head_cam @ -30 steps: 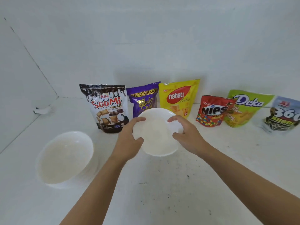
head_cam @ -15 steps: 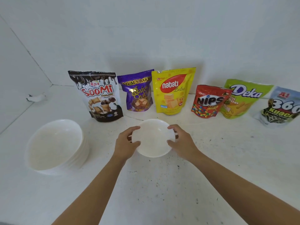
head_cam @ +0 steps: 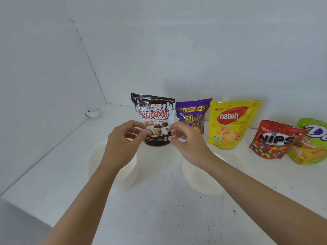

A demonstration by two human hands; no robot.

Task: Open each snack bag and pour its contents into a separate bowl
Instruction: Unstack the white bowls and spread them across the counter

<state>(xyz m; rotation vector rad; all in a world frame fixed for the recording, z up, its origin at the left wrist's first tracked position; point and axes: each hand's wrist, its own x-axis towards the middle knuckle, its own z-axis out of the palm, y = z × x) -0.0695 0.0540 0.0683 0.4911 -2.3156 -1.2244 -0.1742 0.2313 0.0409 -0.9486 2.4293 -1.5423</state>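
Observation:
My left hand [head_cam: 122, 140] and my right hand [head_cam: 185, 140] hover side by side just in front of the lower part of the black and white Soomi bag [head_cam: 153, 110]. Their fingers are loosely curled and hold nothing, and I cannot tell whether they touch the bag. A single white bowl [head_cam: 200, 177] stands on the table under my right wrist. A stack of white bowls [head_cam: 131, 167] sits under my left hand, partly hidden by it. Along the wall stand the purple wafer bag [head_cam: 192, 114], yellow Nabati bag [head_cam: 231, 124], red Nips bag [head_cam: 276, 140] and green Deka bag [head_cam: 311, 138].
White walls meet in a corner at the back left, where a small white object [head_cam: 92, 113] lies. The white table surface [head_cam: 159, 209] is speckled with dark marks. The Deka bag is cut off by the right edge of view.
Both hands let go of the single bowl, which now stands on the table, and rose toward the Soomi bag. The view swung left, hiding the rightmost bag.

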